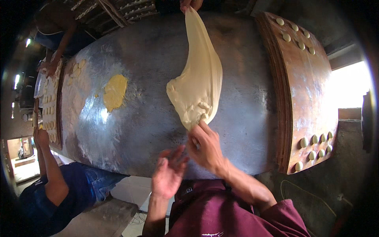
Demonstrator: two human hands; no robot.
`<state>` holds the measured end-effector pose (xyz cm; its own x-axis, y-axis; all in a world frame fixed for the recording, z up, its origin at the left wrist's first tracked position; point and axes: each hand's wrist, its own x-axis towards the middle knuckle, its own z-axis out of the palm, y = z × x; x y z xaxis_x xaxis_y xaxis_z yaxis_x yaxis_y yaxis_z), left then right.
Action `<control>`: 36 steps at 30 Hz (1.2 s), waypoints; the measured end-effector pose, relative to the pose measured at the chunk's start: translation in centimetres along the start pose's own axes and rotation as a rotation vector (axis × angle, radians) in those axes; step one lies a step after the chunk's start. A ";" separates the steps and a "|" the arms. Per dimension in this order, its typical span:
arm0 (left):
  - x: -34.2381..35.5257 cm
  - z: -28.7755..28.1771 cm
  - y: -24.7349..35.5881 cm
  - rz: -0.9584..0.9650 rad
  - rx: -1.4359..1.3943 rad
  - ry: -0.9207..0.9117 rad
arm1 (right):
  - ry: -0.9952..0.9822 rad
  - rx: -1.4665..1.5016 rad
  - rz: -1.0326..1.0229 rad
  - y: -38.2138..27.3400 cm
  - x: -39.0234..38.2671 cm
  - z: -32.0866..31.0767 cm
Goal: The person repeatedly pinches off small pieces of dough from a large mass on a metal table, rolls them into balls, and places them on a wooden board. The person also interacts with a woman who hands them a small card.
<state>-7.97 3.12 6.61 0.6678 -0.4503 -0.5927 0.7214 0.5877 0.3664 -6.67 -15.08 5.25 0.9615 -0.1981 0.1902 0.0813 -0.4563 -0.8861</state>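
Observation:
A long sheet of pale, soft dough (197, 75) stretches across the dark tabletop (248, 98), broad at the near end and narrow at the far one. My right hand (203, 144) grips its near end, fingers curled into it. Below and left of the dough, my left hand (169, 173) is open, fingers apart and slightly bent, holding nothing. At the far edge another person's hand (190, 4) grips the narrow end. A flat patch of yellow dough (115, 93) lies to the left of the sheet on the table.
Stacked wooden boards (300, 98) at the right carry several small dough rounds (304, 142). At the left, two co-workers (59, 185) (55, 31) reach toward a board of dough pieces (51, 106). Floury smears and some pale rounds (77, 69) are on the table's left part.

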 end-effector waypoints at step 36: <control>5.9 7.4 6.3 0.204 0.633 -0.824 | 0.163 -0.176 -0.423 -2.4 -7.4 -2.4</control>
<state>1.82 -0.80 10.75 0.5337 -0.8391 0.1053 0.3869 0.3530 0.8519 -14.56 -14.61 6.96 0.7992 -0.0905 0.5942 0.3969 -0.6629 -0.6349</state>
